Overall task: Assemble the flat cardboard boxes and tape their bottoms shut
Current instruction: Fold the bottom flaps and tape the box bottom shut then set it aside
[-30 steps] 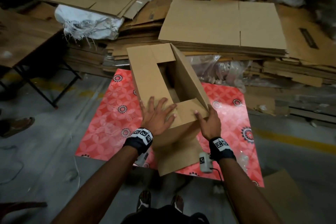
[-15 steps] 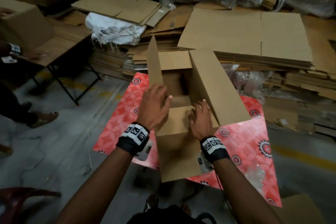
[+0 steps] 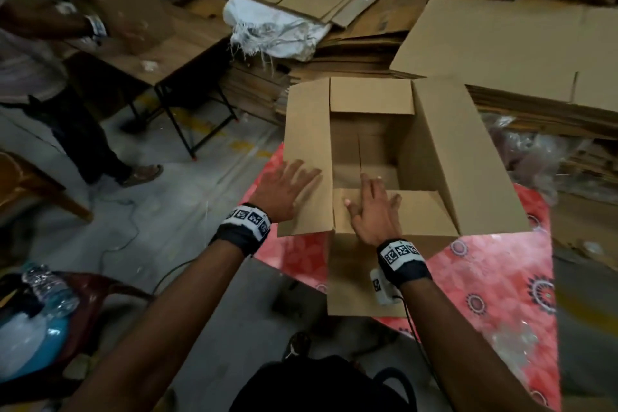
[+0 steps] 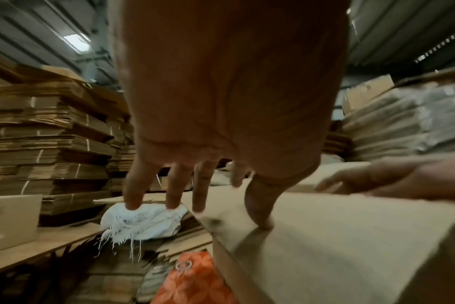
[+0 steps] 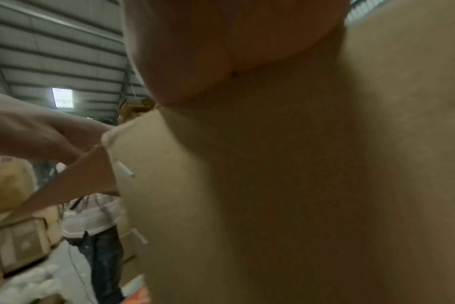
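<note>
A brown cardboard box [image 3: 364, 278] stands on a red patterned surface [image 3: 488, 281] with its flaps open upward. My left hand [image 3: 291, 187] lies flat with spread fingers on the left long flap [image 3: 307, 130], which is folded outward. My right hand [image 3: 371, 211] presses flat on the near short flap [image 3: 418, 214], its fingertips over the box's opening. The right long flap [image 3: 468, 157] leans outward and the far short flap [image 3: 371, 94] lies back. In the left wrist view my left hand [image 4: 195, 197] has straight fingers, its thumb touching the flap [image 4: 338, 236]. The right wrist view shows my palm against cardboard [image 5: 299, 185].
Stacks of flat cardboard boxes [image 3: 501, 43] and a white sack [image 3: 274, 27] lie behind the box. At the upper left another person [image 3: 33, 77] handles a box [image 3: 133, 10] on a dark-legged table [image 3: 160, 70]. A water bottle [image 3: 50, 288] lies at the lower left.
The left long flap, upright half a second ago, now lies folded outward under my flattened left hand. My right hand has spread flat on the near short flap. The view has shifted left.
</note>
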`<state>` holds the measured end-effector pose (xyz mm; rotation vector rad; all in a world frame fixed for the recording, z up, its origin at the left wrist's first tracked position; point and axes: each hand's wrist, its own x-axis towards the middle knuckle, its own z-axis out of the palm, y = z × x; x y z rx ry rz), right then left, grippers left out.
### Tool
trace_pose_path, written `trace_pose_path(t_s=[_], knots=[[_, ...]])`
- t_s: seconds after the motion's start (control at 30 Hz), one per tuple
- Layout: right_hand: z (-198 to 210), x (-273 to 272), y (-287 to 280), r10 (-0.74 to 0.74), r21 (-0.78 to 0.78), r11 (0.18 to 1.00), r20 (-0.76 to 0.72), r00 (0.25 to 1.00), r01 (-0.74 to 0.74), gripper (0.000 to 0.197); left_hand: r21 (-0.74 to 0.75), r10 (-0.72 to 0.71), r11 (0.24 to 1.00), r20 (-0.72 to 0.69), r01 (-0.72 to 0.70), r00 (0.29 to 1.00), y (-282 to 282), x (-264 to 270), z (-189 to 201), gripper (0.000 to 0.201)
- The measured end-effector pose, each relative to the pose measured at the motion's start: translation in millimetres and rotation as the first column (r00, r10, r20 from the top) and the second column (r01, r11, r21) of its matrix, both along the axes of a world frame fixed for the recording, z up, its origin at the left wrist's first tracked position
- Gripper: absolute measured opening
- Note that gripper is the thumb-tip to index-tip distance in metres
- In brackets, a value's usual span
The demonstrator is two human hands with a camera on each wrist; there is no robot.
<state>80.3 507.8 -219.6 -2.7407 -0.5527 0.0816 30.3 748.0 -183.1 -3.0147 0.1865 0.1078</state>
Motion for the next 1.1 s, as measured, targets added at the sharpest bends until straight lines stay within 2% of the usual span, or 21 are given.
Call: trace_pose_path(t_s=[0.07, 0.1, 0.23, 0.4, 0.5, 0.57, 0.63, 0.73, 0.87, 0.93, 1.0, 1.03, 1.1], knots=[[1, 1, 0, 0.019, -0.052, 0.998, -0.058, 0.998, -0.022, 0.068, 0.129, -0.127, 0.983, -0.037, 0.131, 0.991, -5, 14, -1, 0.101], [3, 2, 0, 0.031, -0.063, 0.997, -0.068, 0.997, -0.035, 0.066, 0.178, -0.147, 0.971, -0.082, 0.16, 0.986, -4, 24, -1, 0.105], [4, 3, -1, 0.055, -0.066, 0.996, -0.046, 0.997, -0.058, 0.057, 0.276, -0.227, 0.925, -0.148, 0.261, 0.963, -1, 58, 3, 0.139], [3, 6, -7, 0.077, 0.015, 0.997, 0.06, 0.995, -0.079, 0.056, 0.142, -0.348, 0.916, -0.178, 0.375, 0.92, -3, 78, 18, 0.144], [15, 4, -20, 0.092, 0.115, 0.986, 0.205, 0.974, -0.118, 0.057, 0.012, -0.428, 0.902, -0.107, 0.431, 0.898, -6, 80, 15, 0.139], [27, -2, -34, 0.067, 0.238, 0.961, 0.297, 0.953, -0.142, 0.056, -0.097, -0.461, 0.885, -0.028, 0.456, 0.887, -14, 78, 8, 0.126], [37, -9, -53, 0.015, 0.363, 0.918, 0.365, 0.931, -0.157, 0.053, -0.161, -0.452, 0.877, 0.046, 0.453, 0.891, -28, 73, -1, 0.112], [51, -25, -91, -0.107, 0.516, 0.845, 0.422, 0.9, -0.141, 0.047, -0.201, -0.381, 0.897, 0.1, 0.393, 0.919, -59, 65, -13, 0.111], [56, -58, -152, -0.396, 0.699, 0.715, 0.408, 0.823, -0.002, 0.052, -0.22, -0.263, 0.931, 0.148, 0.291, 0.953, -106, 57, -18, 0.105], [41, -77, -179, -0.597, 0.763, 0.633, 0.372, 0.71, 0.132, 0.052, -0.231, -0.227, 0.936, 0.183, 0.266, 0.957, -130, 61, -19, 0.103], [14, -91, -198, -0.72, 0.769, 0.571, 0.302, 0.624, 0.287, 0.044, -0.235, -0.208, 0.939, 0.192, 0.25, 0.959, -154, 64, -20, 0.101], [-1, -95, -204, -0.753, 0.744, 0.555, 0.258, 0.606, 0.372, 0.043, -0.231, -0.204, 0.941, 0.192, 0.246, 0.96, -166, 66, -20, 0.099], [-27, -97, -208, -0.77, 0.664, 0.548, 0.163, 0.616, 0.509, 0.05, -0.219, -0.203, 0.945, 0.193, 0.244, 0.96, -187, 68, -20, 0.096]])
